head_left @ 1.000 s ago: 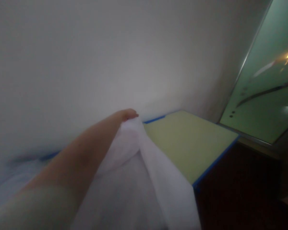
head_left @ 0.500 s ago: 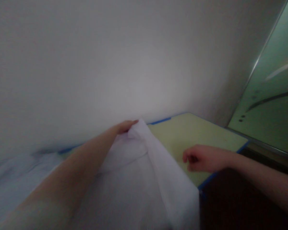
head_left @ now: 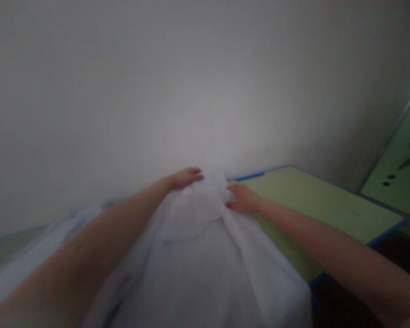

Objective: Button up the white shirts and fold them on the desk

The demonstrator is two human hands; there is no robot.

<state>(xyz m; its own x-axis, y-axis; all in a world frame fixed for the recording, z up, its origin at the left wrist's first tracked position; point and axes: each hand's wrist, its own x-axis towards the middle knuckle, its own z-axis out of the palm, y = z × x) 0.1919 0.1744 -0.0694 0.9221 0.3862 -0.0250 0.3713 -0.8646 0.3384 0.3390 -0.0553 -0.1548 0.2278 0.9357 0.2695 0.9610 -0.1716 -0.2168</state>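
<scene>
A white cloth garment with a seam across its upper part and a sleeve-like fold down its right side spreads toward me over the table. My left hand grips its far upper edge on the left, fingertips pointing right. Opposite it, my right hand pinches the same far end from the right, with cloth bunched between thumb and fingers. Blur hides finer details such as buttons or a collar.
Beneath the garment lies a pale yellow-green tabletop edged with blue tape. A plain wall rises behind it. At the right stands a greenish glass panel with dark marks. More white cloth lies at the left.
My right hand has moved left from above the tabletop and taken hold of the garment's far end. My left hand keeps its hold. The view has turned slightly left.
</scene>
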